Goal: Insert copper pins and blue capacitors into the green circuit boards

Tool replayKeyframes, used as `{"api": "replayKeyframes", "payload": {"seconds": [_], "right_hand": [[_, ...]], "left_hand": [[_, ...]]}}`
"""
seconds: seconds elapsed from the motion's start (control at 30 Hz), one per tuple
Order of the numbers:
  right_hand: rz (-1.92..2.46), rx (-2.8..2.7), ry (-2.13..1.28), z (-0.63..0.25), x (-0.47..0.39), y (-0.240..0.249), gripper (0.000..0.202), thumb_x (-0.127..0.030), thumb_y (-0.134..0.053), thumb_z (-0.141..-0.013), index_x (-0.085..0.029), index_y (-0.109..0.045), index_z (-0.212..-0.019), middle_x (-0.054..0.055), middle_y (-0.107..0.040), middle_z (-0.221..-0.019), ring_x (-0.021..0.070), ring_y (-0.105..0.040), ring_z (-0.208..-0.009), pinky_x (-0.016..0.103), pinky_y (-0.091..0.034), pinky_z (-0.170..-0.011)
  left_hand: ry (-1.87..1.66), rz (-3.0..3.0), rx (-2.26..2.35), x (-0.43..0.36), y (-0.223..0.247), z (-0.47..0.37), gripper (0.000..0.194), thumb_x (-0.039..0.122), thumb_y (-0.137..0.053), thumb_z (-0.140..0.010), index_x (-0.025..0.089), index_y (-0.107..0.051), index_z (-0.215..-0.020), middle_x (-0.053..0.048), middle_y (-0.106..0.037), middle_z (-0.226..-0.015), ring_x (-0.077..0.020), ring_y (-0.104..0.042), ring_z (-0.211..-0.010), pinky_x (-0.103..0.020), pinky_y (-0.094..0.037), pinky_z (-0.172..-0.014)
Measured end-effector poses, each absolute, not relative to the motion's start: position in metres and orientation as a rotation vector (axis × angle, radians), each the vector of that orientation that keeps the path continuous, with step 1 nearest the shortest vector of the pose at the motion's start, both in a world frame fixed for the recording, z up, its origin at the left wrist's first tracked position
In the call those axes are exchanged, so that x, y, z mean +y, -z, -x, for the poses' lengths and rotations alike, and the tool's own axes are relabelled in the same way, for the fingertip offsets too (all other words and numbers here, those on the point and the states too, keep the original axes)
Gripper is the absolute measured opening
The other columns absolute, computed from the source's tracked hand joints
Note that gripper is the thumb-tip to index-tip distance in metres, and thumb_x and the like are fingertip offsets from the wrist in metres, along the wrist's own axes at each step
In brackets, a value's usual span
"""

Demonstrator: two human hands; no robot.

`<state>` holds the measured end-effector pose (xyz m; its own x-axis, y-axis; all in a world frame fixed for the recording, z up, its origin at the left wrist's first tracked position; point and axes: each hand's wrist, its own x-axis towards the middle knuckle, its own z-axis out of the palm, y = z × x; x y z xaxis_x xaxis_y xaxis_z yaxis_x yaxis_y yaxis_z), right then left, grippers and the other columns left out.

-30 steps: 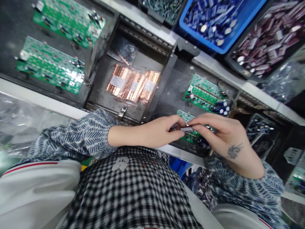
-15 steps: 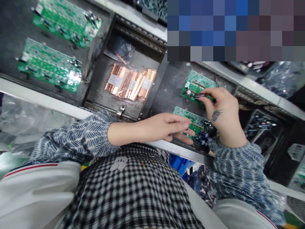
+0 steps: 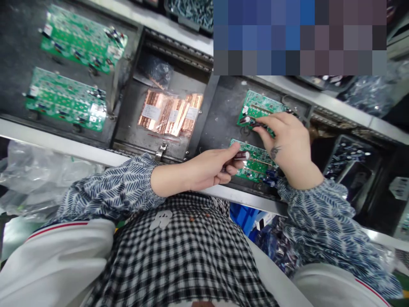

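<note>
My left hand [image 3: 220, 166] is closed around a dark brown capacitor [image 3: 242, 155] whose pale end points right. More dark parts show between its lower fingers, partly hidden. It hovers over the left end of the nearer green circuit board [image 3: 252, 164]. My right hand [image 3: 284, 143] pinches another dark capacitor [image 3: 254, 123] between thumb and forefinger at the lower edge of the farther green circuit board [image 3: 255, 102]. Just left of that pinch, a capacitor with a pale end [image 3: 245, 120] is on the board. My right fingers hide the rest of this edge.
Two more green boards [image 3: 83, 38] [image 3: 64, 100] lie on the left. Between the board areas, a metal tray [image 3: 153, 143] holds bagged copper-coloured strips [image 3: 172, 113]. A bin of small parts [image 3: 347, 155] stands at right. A white rail [image 3: 255, 199] runs along the front.
My left hand, earlier stretched out with fingers apart, is now closed on a capacitor. My right hand has shifted left along the farther board with its capacitor. The whole view has moved slightly.
</note>
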<state>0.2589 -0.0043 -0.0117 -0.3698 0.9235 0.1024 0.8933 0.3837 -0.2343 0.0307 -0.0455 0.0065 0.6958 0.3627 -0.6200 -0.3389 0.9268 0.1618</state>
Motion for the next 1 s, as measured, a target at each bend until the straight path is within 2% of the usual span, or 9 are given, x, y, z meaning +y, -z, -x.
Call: {"api": "replayKeyframes", "payload": {"seconds": [0.13,0.23,0.33,0.47,0.53,0.6,0.73,0.87,1.0], "right_hand": [[1.423,-2.387,-0.367,-0.242,-0.042,-0.017,0.041,-0.049,-0.063,-0.096,-0.029,-0.064,-0.132,0.007,-0.072,-0.116,0.0288,-0.07,-0.103,0.047,-0.059,-0.088],[1.323,-2.408,-0.59,-0.239,-0.06,-0.033,0.02,-0.039,-0.063,-0.098,-0.036,-0.069,-0.117,0.001,-0.076,-0.099,0.0229,-0.073,-0.085,0.038,-0.059,-0.075],[1.496,-2.265,-0.451,-0.257,-0.049,-0.025,0.012,-0.038,-0.065,-0.096,-0.032,-0.072,-0.103,0.003,-0.077,-0.096,0.0249,-0.072,-0.084,0.039,-0.058,-0.075],[1.782,-2.241,-0.103,-0.289,-0.023,0.004,0.021,-0.043,-0.061,-0.096,-0.025,-0.071,-0.1,0.014,-0.076,-0.11,0.0359,-0.066,-0.112,0.053,-0.047,-0.097],[1.857,-2.284,-0.104,-0.294,-0.017,0.015,0.022,-0.041,-0.056,-0.098,-0.024,-0.069,-0.101,0.015,-0.076,-0.111,0.0385,-0.062,-0.12,0.056,-0.041,-0.1],[1.88,-2.294,-0.159,-0.293,-0.015,0.019,0.023,-0.039,-0.053,-0.099,-0.023,-0.069,-0.102,0.016,-0.076,-0.109,0.0388,-0.061,-0.122,0.058,-0.038,-0.1],[1.886,-2.287,-0.226,-0.29,-0.014,0.018,0.023,-0.038,-0.053,-0.098,-0.022,-0.068,-0.105,0.017,-0.074,-0.116,0.0391,-0.062,-0.122,0.062,-0.036,-0.102],[1.858,-2.303,-0.275,-0.293,-0.012,0.017,0.027,-0.044,-0.045,-0.102,-0.034,-0.068,-0.109,0.009,-0.074,-0.119,0.0365,-0.06,-0.122,0.064,-0.035,-0.105],[1.835,-2.3,-0.339,-0.295,-0.009,0.017,0.032,-0.048,-0.04,-0.102,-0.037,-0.068,-0.111,0.005,-0.075,-0.115,0.0358,-0.061,-0.116,0.064,-0.035,-0.105]], "left_hand": [[-0.405,-0.123,0.688,-0.047,-0.004,-0.035,0.037,0.045,-0.073,-0.095,0.015,-0.054,-0.086,0.002,-0.047,-0.074,-0.0028,-0.035,-0.056,-0.015,-0.021,-0.046],[-0.364,-0.399,0.653,-0.052,-0.008,-0.026,0.036,0.048,-0.066,-0.098,0.015,-0.054,-0.09,0.001,-0.051,-0.078,-0.0043,-0.038,-0.058,-0.017,-0.026,-0.05],[-0.359,-1.015,0.718,-0.062,-0.017,0.011,0.027,0.043,-0.059,-0.1,0.017,-0.06,-0.108,-0.005,-0.064,-0.099,-0.0098,-0.053,-0.071,-0.025,-0.043,-0.064],[-0.569,-1.894,1.549,-0.081,-0.022,0.088,0.038,0.033,-0.056,-0.099,0.02,-0.058,-0.134,-0.007,-0.065,-0.118,-0.0206,-0.062,-0.096,-0.04,-0.046,-0.092],[-0.458,-1.962,1.919,-0.089,-0.018,0.122,0.049,0.035,-0.049,-0.103,0.019,-0.047,-0.149,-0.008,-0.061,-0.125,-0.0265,-0.06,-0.112,-0.044,-0.041,-0.093],[-0.258,-1.867,2.103,-0.094,-0.011,0.145,0.056,0.038,-0.048,-0.102,0.018,-0.042,-0.154,-0.007,-0.062,-0.111,-0.0284,-0.063,-0.107,-0.042,-0.039,-0.082],[-0.28,-1.778,2.226,-0.094,0.002,0.158,0.049,0.04,-0.054,-0.095,0.02,-0.058,-0.14,0.002,-0.054,-0.068,-0.0227,-0.066,-0.084,-0.032,-0.031,-0.069],[-0.392,-1.77,2.06,-0.088,0.005,0.153,0.045,0.045,-0.053,-0.097,0.021,-0.062,-0.133,0.002,-0.064,-0.072,-0.0205,-0.064,-0.082,-0.031,-0.034,-0.07],[-0.303,-1.793,2.282,-0.087,0.005,0.163,0.047,0.04,-0.052,-0.097,0.015,-0.06,-0.135,0.001,-0.057,-0.075,-0.0183,-0.059,-0.074,-0.034,-0.034,-0.072]]}}
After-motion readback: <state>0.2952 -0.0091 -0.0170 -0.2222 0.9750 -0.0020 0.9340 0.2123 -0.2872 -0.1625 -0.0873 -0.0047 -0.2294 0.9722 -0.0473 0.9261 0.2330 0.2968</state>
